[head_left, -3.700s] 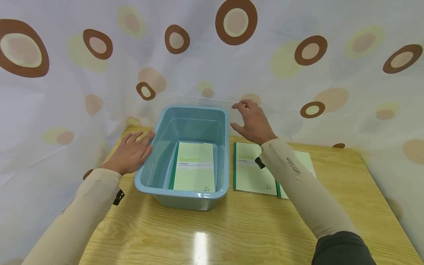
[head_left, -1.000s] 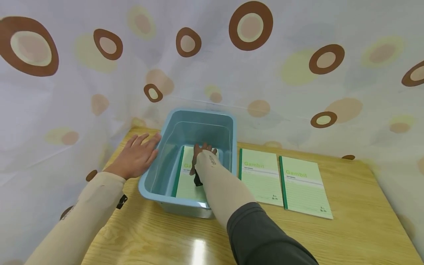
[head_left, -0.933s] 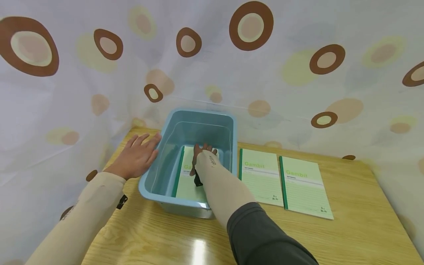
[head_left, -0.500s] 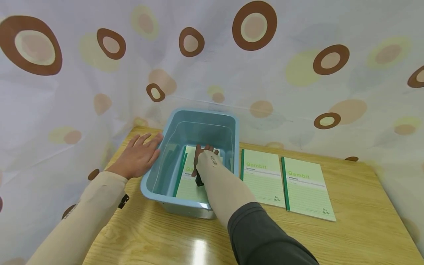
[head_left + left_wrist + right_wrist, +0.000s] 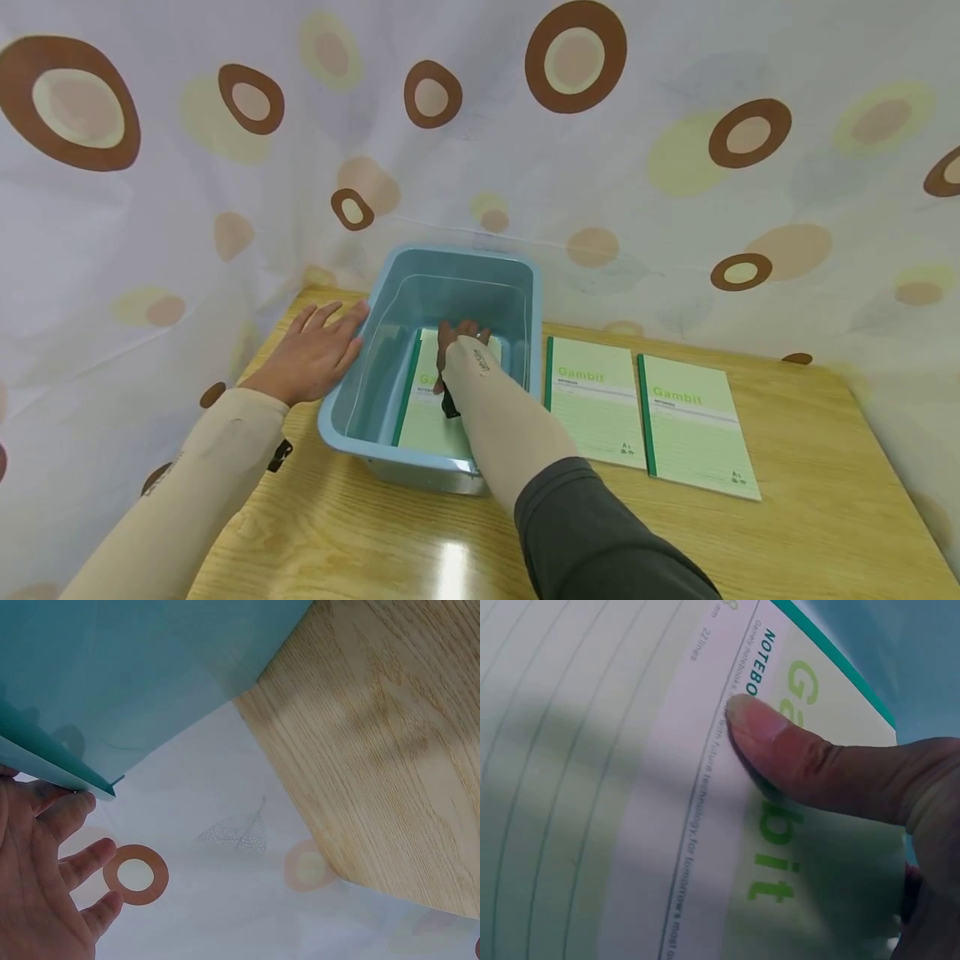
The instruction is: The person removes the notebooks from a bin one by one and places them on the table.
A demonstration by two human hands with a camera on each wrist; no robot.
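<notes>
A light blue plastic basin (image 5: 352, 433) stands on the table with a pale green Gambit notebook (image 5: 427, 425) inside. My right hand (image 5: 463, 333) reaches into the basin and pinches the notebook near its top edge. In the right wrist view the thumb (image 5: 780, 750) lies on the cover beside the printed title, while the other fingers are mostly hidden past the top edge. My left hand (image 5: 318, 354) touches the basin's left rim with its fingers extended. In the left wrist view the fingertips (image 5: 79, 804) are right at the rim.
Two more green-spined notebooks, a nearer one (image 5: 592, 425) and a farther-right one (image 5: 701, 442), lie side by side to the right of the basin. The wooden table (image 5: 360, 542) meets a patterned white sheet (image 5: 465, 175) at the back and sides.
My right hand has come from above the notebooks on the table into the basin. Half a second ago the notebook's spine showed doubled and offset; now it lines up. The left hand stays at the rim.
</notes>
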